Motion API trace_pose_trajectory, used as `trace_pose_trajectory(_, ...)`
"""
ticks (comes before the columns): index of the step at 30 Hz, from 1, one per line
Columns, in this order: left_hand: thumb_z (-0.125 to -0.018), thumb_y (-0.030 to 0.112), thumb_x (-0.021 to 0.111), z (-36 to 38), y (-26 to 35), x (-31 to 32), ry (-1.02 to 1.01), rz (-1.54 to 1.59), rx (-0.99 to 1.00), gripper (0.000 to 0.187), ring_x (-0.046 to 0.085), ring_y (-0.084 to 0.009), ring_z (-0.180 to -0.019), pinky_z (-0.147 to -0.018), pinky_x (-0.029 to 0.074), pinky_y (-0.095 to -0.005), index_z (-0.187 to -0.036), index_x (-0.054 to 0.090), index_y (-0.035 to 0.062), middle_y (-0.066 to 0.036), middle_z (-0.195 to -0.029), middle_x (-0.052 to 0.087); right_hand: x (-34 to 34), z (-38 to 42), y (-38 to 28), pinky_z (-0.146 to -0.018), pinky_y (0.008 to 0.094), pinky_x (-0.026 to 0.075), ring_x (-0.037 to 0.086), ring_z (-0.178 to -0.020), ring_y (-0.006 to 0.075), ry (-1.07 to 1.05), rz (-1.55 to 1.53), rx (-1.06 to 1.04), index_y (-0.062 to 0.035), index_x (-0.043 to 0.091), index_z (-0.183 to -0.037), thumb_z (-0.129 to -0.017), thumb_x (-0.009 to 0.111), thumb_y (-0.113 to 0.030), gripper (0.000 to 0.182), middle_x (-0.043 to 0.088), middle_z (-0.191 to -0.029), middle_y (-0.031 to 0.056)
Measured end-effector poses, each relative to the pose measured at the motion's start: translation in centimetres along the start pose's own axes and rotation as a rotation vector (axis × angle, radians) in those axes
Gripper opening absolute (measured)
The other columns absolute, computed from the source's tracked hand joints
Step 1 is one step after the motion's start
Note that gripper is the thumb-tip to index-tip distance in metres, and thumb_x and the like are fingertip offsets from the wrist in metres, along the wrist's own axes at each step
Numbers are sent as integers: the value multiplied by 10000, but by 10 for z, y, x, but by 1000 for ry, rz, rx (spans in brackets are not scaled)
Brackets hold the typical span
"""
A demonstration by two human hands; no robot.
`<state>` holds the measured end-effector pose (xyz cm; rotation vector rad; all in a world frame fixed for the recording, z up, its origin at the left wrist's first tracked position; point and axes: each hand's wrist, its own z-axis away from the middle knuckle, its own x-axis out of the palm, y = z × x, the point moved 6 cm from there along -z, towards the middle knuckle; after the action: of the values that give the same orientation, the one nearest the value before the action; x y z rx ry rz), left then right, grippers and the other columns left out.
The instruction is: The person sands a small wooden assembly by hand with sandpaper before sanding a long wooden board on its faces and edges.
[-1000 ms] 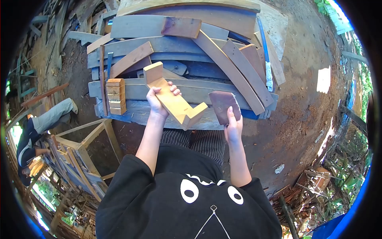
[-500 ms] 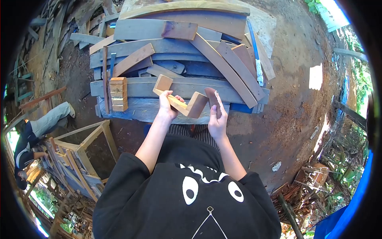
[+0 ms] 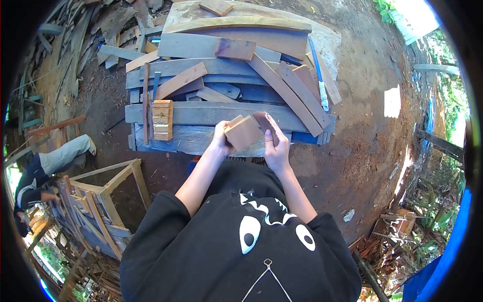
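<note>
My left hand (image 3: 220, 139) is closed around a U-shaped wooden piece (image 3: 244, 135), a bar with a block standing at each end. One block's broad face is turned up toward me. Fingers of my right hand (image 3: 277, 152) press a bent, dark reddish-brown sheet of sandpaper (image 3: 262, 121) between thumb and fingers. The sandpaper lies right at the right edge of the wooden piece. Both hands are over the near edge of a low workbench (image 3: 186, 144), close to my body.
Curved boards (image 3: 196, 113) and planks (image 3: 287, 95) lie across the bench. A stack of small wood blocks (image 3: 162, 120) and a blue-handled tool (image 3: 316, 60) are among them. At left stand a wooden frame (image 3: 118, 178) and another person (image 3: 37, 176) bending over wood.
The wooden piece has turned so its end block faces me and has come against the sandpaper. My left hand has moved right; my view has shifted slightly.
</note>
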<state>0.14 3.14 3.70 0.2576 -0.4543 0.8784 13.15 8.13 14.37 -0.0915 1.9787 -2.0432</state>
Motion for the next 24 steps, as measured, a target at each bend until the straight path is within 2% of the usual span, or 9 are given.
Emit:
trace_pose_trajectory(3,-847,398,281,22,9,-6,118,-128,241,503,578,-267,-883,-784,467,-390,-1088,527,32,-150,-1040,568,11,9,12,-962,326,357,468,-1148,257,-37,-102,9,64,395,-1235,-875,393,1,365,500,-1200,191)
trace_pose_trajectory(7,-844,298,445,32,21,-16,317,-424,821,384,535,-246,-947,-844,402,-321,-1118,515,39,-114,-1136,520,22,20,12,-962,334,358,466,-1149,265,-39,-76,-40,55,369,-1256,-872,397,-3,389,483,-1216,201)
trace_pose_trajectory(8,-849,283,461,31,24,-16,350,-591,960,358,527,-255,-958,-839,405,-329,-1074,546,18,-129,-1103,543,23,21,15,-961,338,358,465,-1150,271,-24,-52,-50,53,364,-1260,-871,400,-6,395,478,-1220,205)
trace_pose_trajectory(12,-835,244,490,53,33,4,530,-763,1083,308,550,-254,-914,-815,419,-345,-1007,585,7,-159,-973,591,19,21,8,-960,371,356,442,-1167,316,6,65,-109,48,360,-1265,-866,409,-31,409,434,-1253,230)
trace_pose_trajectory(15,-831,236,493,50,32,2,593,-709,1025,308,569,-244,-856,-771,441,-340,-1014,585,6,-161,-988,585,11,27,-31,-961,405,349,413,-1183,352,171,278,-463,51,364,-1261,-843,429,-31,431,387,-1290,236)
trace_pose_trajectory(19,-835,228,462,37,38,0,664,-612,1044,319,602,-253,-843,-754,456,-333,-1020,586,-1,-164,-918,624,36,23,-19,-996,430,311,346,-1230,360,-181,725,-418,69,385,-1241,-678,508,15,579,363,-1319,212)
trace_pose_trajectory(20,-834,233,453,36,40,1,644,-592,1072,333,610,-268,-858,-764,458,-338,-1031,581,-3,-172,-888,634,35,23,-17,-1007,425,297,320,-1248,351,-149,680,-434,75,395,-1232,-645,510,17,601,359,-1325,203)
trace_pose_trajectory(23,-840,214,441,49,44,14,705,-632,1077,312,612,-268,-858,-767,461,-340,-986,603,-10,-170,-918,633,31,33,-12,-1007,420,296,316,-1251,347,-152,644,-424,83,393,-1228,-659,494,28,581,358,-1327,204)
trace_pose_trajectory(24,-845,200,432,55,48,19,716,-727,1217,301,615,-265,-851,-765,462,-336,-957,612,-13,-165,-919,635,31,34,-11,-1007,421,296,314,-1250,355,-154,655,-433,90,394,-1223,-663,488,40,570,359,-1322,214)
